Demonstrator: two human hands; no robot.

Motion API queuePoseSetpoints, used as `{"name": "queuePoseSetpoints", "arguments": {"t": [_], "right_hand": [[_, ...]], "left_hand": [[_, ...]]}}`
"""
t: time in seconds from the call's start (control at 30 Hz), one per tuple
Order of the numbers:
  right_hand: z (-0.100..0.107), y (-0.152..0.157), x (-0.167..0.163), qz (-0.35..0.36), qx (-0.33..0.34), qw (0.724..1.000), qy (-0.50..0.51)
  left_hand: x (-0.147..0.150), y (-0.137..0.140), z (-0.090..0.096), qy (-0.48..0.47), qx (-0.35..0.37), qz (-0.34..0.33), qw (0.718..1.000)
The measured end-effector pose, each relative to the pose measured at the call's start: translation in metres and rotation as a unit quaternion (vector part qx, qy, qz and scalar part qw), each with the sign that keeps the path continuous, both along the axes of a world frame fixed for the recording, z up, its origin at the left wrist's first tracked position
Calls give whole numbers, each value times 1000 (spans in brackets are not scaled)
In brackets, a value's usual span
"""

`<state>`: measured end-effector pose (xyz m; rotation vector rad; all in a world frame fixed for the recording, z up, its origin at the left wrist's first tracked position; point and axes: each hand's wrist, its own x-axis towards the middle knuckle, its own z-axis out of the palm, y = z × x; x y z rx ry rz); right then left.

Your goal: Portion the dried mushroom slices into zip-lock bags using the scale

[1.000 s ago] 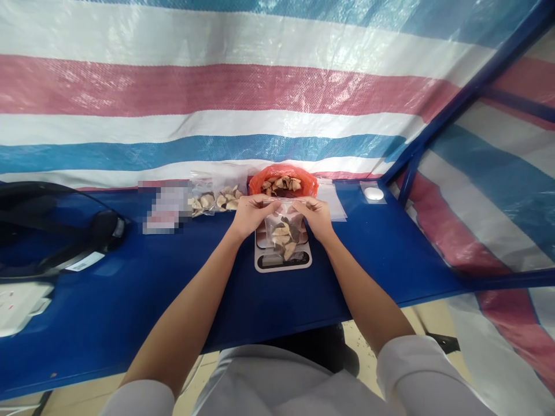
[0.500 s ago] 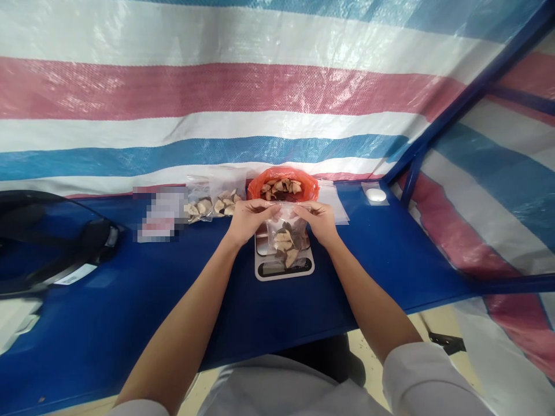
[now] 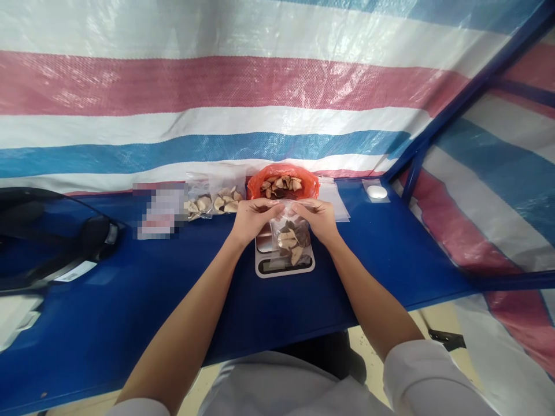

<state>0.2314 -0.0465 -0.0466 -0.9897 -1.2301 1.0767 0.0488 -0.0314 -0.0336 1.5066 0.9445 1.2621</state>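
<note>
My left hand [image 3: 255, 219] and my right hand [image 3: 318, 219] pinch the top edge of a clear zip bag [image 3: 291, 216], thumbs close together. Brown and cream dried slices [image 3: 292, 240], perhaps mushroom, lie in the lower part of the bag. It hangs over a white kitchen scale [image 3: 259, 271], covering part of the metal plate and the dark display [image 3: 273, 266]. Right behind my hands stands an open orange-red plastic bag [image 3: 255, 179] holding more of the same slices [image 3: 281, 186].
Two filled clear bags [image 3: 212, 199] lie left of the orange bag, beside a blurred-out packet [image 3: 162, 214]. Flat empty bags [image 3: 336, 199] and a small white round object [image 3: 376, 192] are on the right. A black object [image 3: 56, 242] occupies the blue table's [image 3: 173, 289] left side.
My thumbs have come closer together along the bag's top edge. The bag has shifted slightly right over the scale, and more of the display shows.
</note>
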Motion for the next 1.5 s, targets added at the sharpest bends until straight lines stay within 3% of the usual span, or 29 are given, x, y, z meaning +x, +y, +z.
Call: {"name": "queuePoseSetpoints", "arguments": {"t": [0.27,0.47,1.23,1.5], "right_hand": [[0,0,9,24,4,1000,-4],[-2,1,7,-2,16,1000,-16],[2,-3,7,2,38,996,-78],[0,0,9,-22,23,999,-33]], "left_hand": [[-4,1,0,16,19,-4,1000],[-2,2,-4,21,10,-13,1000],[1,0,-4,28,1,5,1000],[-5,5,-10,6,-20,16,1000]]}}
